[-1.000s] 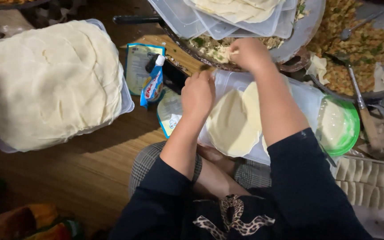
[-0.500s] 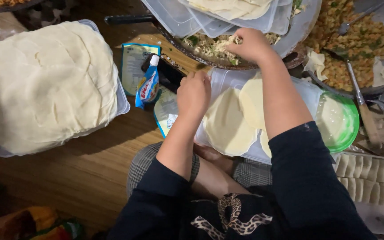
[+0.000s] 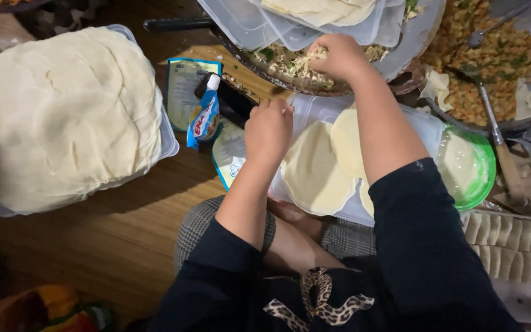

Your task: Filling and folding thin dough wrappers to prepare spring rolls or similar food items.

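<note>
head view | my right hand (image 3: 338,56) is curled shut on a pinch of shredded filling (image 3: 290,63) in the pan (image 3: 339,91), just beyond the round wrapper (image 3: 313,175) | my left hand (image 3: 268,129) loosely curled, holds nothing, resting at the wrapper's left edge | I should take little, put it at the centre | wrapper pale, thin, flat, on my lap board

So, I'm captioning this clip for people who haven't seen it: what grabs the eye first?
The big stack of pale dough sheets at left dominates. In the centre, the left hand rests by a round wrapper on the lap board, while the right hand reaches into the pan of shredded filling above.
</note>
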